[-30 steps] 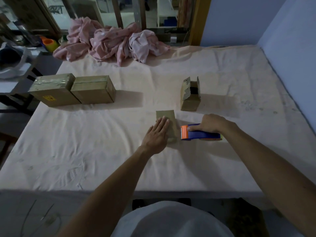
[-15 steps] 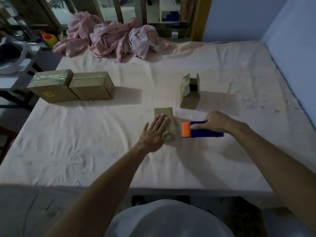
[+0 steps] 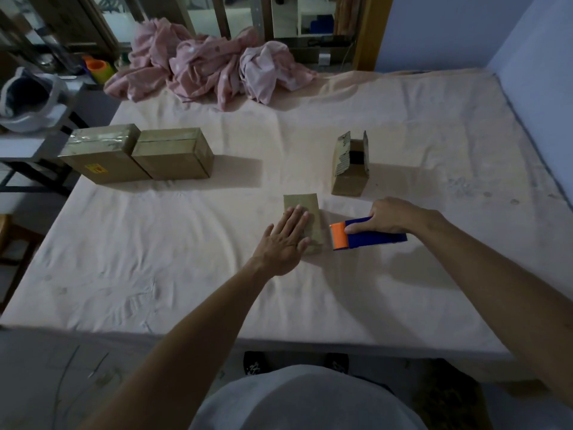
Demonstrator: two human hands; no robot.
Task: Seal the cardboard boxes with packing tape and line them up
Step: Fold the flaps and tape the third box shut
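Note:
A small closed cardboard box (image 3: 305,206) lies in the middle of the sheet-covered table (image 3: 186,274). My left hand (image 3: 286,240) presses flat on its top with straight fingers. My right hand (image 3: 392,215) grips a blue tape dispenser (image 3: 369,235) with an orange front, just right of that box. Behind it stands a small open box (image 3: 350,169) with its flaps up. Two taped boxes sit side by side at the far left, one with a yellow label (image 3: 102,153) and one plain (image 3: 175,153).
A heap of pink cloth (image 3: 210,63) lies at the table's far edge. A blue wall (image 3: 542,72) runs along the right side. Left of the table stand a dark frame with a white bag (image 3: 28,103) and an orange cup (image 3: 97,69).
The tape dispenser has shifted slightly to the right, away from the small box. My left hand stays flat on the box. The view has tilted a little.

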